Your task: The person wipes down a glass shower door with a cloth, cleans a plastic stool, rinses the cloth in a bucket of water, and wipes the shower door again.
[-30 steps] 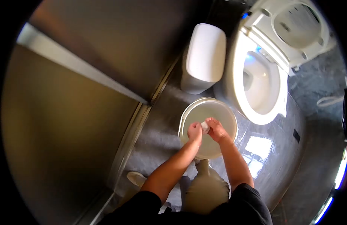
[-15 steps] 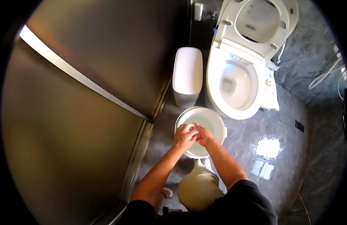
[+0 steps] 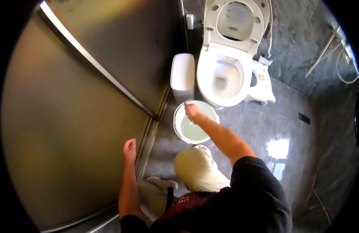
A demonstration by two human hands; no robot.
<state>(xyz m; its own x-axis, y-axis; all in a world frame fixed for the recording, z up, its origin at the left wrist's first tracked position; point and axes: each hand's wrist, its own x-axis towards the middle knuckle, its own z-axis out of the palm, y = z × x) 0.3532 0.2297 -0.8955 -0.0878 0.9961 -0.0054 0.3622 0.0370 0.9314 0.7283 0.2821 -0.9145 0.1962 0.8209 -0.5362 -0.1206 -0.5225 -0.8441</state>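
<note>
A white bucket (image 3: 175, 126) with pale, greenish water (image 3: 193, 133) in it stands on the floor in front of the toilet. My right hand (image 3: 192, 110) is over the far part of the bucket, its fingers curled closed. What they hold, if anything, is hidden; a whitish streak shows just below the hand, too small to make out. My left hand (image 3: 129, 149) is off to the left, away from the bucket, in front of the brownish panel. Its fingers are curled in and nothing shows in them.
Behind the bucket stand a tall white bin (image 3: 183, 73) and a toilet (image 3: 226, 99) with its lid and seat raised. A white stool (image 3: 261, 93) sits right of the toilet. A brownish panel (image 3: 82, 147) borders the left side. The grey tiled floor (image 3: 249, 132) has glossy reflections.
My hands were together over the bucket; they have separated. The left hand has moved left and back, while the right has shifted toward the bucket's far rim. The view has shifted too.
</note>
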